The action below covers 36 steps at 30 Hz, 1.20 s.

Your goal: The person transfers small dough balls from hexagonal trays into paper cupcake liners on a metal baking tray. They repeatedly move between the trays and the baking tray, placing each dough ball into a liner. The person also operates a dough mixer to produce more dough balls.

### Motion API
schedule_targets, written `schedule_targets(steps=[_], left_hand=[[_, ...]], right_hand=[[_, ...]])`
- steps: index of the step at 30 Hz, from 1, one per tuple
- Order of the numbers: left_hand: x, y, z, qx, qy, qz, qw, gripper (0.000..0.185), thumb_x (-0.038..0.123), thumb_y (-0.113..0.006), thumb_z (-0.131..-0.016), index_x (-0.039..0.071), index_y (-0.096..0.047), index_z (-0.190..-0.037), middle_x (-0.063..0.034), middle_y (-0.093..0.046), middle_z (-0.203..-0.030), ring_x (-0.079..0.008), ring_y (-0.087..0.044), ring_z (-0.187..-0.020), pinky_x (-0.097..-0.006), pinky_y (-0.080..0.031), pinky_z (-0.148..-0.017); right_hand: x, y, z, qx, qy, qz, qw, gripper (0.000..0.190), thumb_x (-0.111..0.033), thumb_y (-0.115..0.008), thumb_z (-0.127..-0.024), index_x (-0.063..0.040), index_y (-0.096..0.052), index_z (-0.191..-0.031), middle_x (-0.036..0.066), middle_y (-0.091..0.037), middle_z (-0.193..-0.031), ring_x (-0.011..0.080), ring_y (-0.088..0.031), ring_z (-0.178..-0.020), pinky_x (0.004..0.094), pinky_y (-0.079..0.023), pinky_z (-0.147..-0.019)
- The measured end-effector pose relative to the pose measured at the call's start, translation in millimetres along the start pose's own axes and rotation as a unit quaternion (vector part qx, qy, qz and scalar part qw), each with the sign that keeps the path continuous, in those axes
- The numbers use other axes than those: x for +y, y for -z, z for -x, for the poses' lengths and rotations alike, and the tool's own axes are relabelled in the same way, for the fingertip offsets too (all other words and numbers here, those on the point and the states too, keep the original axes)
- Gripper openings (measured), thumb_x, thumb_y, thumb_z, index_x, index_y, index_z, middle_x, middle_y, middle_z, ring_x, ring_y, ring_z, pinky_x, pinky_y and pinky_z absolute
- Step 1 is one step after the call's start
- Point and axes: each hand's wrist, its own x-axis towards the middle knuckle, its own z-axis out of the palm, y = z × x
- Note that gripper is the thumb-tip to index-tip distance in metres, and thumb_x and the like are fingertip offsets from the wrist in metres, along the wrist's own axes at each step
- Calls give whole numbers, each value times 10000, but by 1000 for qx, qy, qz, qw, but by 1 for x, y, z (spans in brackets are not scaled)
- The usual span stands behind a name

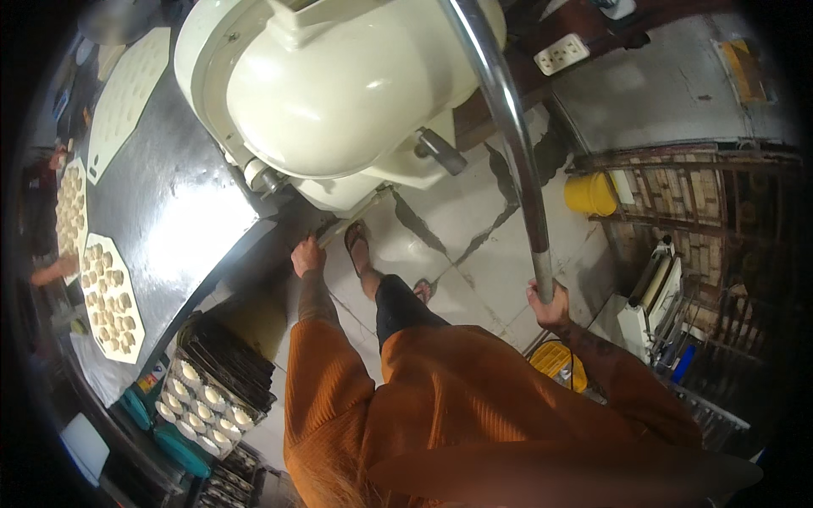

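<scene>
A large cream-coloured machine (343, 82), probably a dough mixer, stands in front of me. My left hand (309, 256) is closed around a thin rod (356, 216) that runs to the machine's lower part. On the other side, my right hand (549, 305) grips the lower end of a long, curved metal bar (514, 127), which rises past the machine's right side. A short dark handle (443, 151) sticks out from the machine's base. The machine's inside cannot be seen.
At left, a metal table (159, 159) holds boards of dough pieces (111, 298); another person's hand (56, 270) touches one. Below it, a muffin tray (203, 409) with paper cups rests on stacked pans. A yellow bucket (591, 193) and a roller machine (654, 298) are at right.
</scene>
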Motion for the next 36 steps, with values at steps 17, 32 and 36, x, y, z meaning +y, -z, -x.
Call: schedule_targets(steps=[17,32,36], left_hand=[[211,293,129,455,-353,309,757,526,86,-846,-852,89,-669,-1347,-191,-629,-1303,-396,-654,-1172,-476,-564,-976],[371,829,-9,680,-444,214,543,485,213,-629,-1030,81,-482,-1473,-230,-713,-1089,-424,-726,-920,-524,-572,-802],[355,877,-79,605,-353,310,643,439,255,-423,-1112,37,-464,-1491,-326,-713,-1016,-509,-705,-977,-614,-544,-875]], right_hand=[[-130,188,69,-301,-55,29,952,670,-465,-759,-1010,58,-556,-1376,91,-684,-870,198,-675,-876,363,-550,-800],[-199,206,-177,131,280,-354,882,514,-316,-647,-1074,-83,-522,-1515,55,-680,-1190,158,-645,-962,314,-548,-859],[-92,16,-294,-72,-7,-220,973,450,-382,-602,-1105,-133,-567,-1479,77,-695,-1267,157,-680,-996,322,-563,-825]])
